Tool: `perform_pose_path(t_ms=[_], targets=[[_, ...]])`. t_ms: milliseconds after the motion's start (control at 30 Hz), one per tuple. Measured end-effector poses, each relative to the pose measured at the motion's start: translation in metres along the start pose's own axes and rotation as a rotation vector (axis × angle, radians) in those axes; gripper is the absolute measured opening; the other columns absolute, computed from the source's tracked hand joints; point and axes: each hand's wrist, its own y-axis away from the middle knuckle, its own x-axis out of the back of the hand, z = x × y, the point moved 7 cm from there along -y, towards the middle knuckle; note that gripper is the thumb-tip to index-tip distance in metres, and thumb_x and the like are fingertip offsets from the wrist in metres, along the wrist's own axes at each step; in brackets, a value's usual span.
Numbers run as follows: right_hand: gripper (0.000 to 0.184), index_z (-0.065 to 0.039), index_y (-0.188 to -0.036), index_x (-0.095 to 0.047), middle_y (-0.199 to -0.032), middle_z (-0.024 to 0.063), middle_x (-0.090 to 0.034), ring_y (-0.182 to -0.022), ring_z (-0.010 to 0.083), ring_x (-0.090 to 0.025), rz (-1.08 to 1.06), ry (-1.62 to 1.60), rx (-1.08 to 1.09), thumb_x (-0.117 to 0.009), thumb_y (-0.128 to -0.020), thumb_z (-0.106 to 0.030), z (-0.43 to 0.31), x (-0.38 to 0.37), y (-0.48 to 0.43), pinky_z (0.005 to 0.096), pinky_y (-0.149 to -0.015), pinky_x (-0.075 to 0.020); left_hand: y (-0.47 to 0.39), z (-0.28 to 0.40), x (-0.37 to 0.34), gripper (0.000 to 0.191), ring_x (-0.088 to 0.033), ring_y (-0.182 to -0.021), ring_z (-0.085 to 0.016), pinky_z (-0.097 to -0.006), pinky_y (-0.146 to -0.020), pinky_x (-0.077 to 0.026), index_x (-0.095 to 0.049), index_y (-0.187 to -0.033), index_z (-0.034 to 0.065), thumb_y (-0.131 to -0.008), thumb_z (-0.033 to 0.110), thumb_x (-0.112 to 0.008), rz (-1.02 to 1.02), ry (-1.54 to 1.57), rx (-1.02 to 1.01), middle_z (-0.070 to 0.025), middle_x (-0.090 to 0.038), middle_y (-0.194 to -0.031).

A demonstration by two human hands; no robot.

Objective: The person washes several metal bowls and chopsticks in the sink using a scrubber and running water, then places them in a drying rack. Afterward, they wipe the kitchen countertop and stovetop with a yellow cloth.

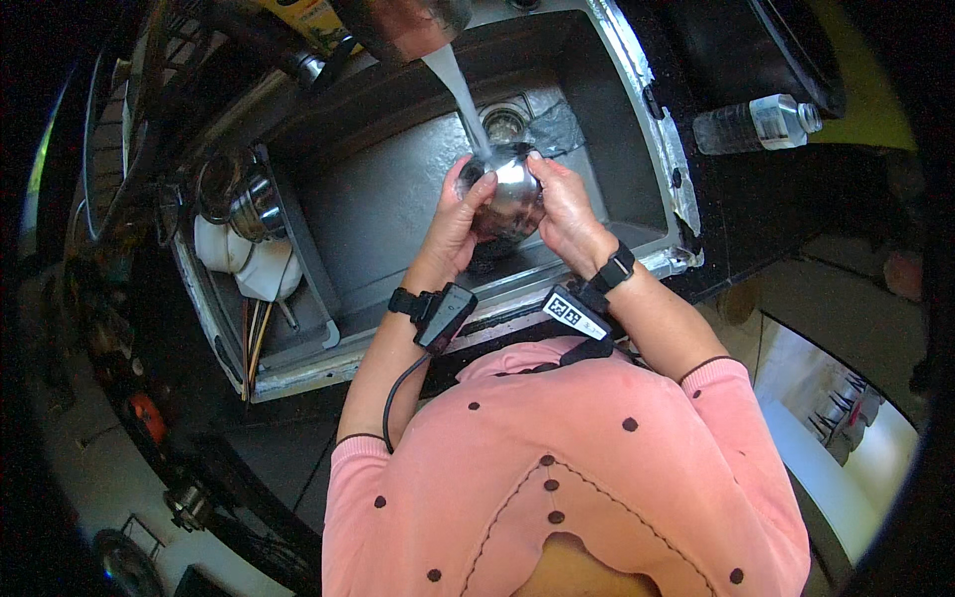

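A shiny stainless steel bowl (515,195) is held between my two hands over the sink basin (373,201). My left hand (456,220) grips its left side, thumb on the rim. On the opposite side my right hand (565,200) holds it with the thumb near the top edge. Water (464,97) pours from the faucet (406,30) into the bowl's opening. Behind the bowl lies the round drain (505,123), and a crumpled grey plastic piece (556,130) rests beside it. The bowl's interior is mostly hidden.
Left of a divider (298,246) sit steel bowls (257,205), white dishes (270,270) and chopsticks (257,336). An uncapped clear plastic bottle (753,125) lies on the right counter. Peeling foil tape (680,179) lines the sink's right rim. A wire rack (108,149) stands far left.
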Motion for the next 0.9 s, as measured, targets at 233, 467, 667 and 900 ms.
perform_pose_path(t_ms=[233,467,667,900], targets=[[0.023,-0.002,-0.101,-0.056,-0.093,0.0087,-0.062,-0.081,0.0192,-0.062,0.042,-0.074,-0.054,-0.046,-0.096,-0.022,0.001,0.004,0.0,0.0337,-0.068,-0.0533,-0.009,0.003,0.004,0.05,-0.055,-0.103,-0.02,-0.0347,-0.083,-0.048,-0.043,-0.13,0.0098,-0.089,0.032,-0.059,0.173,-0.031,-0.108,-0.0091,-0.055,-0.115],[0.022,-0.003,-0.101,-0.055,-0.09,0.0088,-0.062,-0.078,0.0198,-0.062,-0.033,-0.105,-0.005,-0.045,-0.096,-0.021,0.006,-0.008,-0.005,0.0335,-0.067,-0.0529,-0.022,-0.003,0.017,0.036,-0.056,-0.1,-0.02,-0.0343,-0.086,-0.046,-0.051,-0.123,0.005,-0.099,0.027,-0.035,0.267,0.093,-0.086,-0.0088,-0.057,-0.113],[0.021,-0.001,-0.094,-0.054,-0.085,0.0076,-0.06,-0.072,0.0182,-0.06,-0.003,-0.134,0.068,-0.047,-0.095,-0.021,0.0,-0.011,-0.008,0.0327,-0.063,-0.0506,-0.015,0.017,0.008,0.046,-0.055,-0.093,-0.017,-0.0299,-0.08,-0.045,-0.044,-0.127,0.0037,-0.095,0.036,-0.046,0.345,-0.264,-0.329,-0.0103,-0.055,-0.108],[0.02,-0.005,-0.096,-0.054,-0.089,0.0066,-0.06,-0.076,0.0187,-0.06,0.012,-0.213,0.054,-0.046,-0.096,-0.023,0.004,-0.011,-0.016,0.0337,-0.066,-0.0523,-0.01,0.032,-0.007,0.066,-0.048,-0.113,-0.027,-0.0356,-0.099,-0.037,-0.039,-0.132,0.0011,-0.081,0.031,-0.068,0.224,-0.569,-0.59,-0.0191,-0.05,-0.117]])
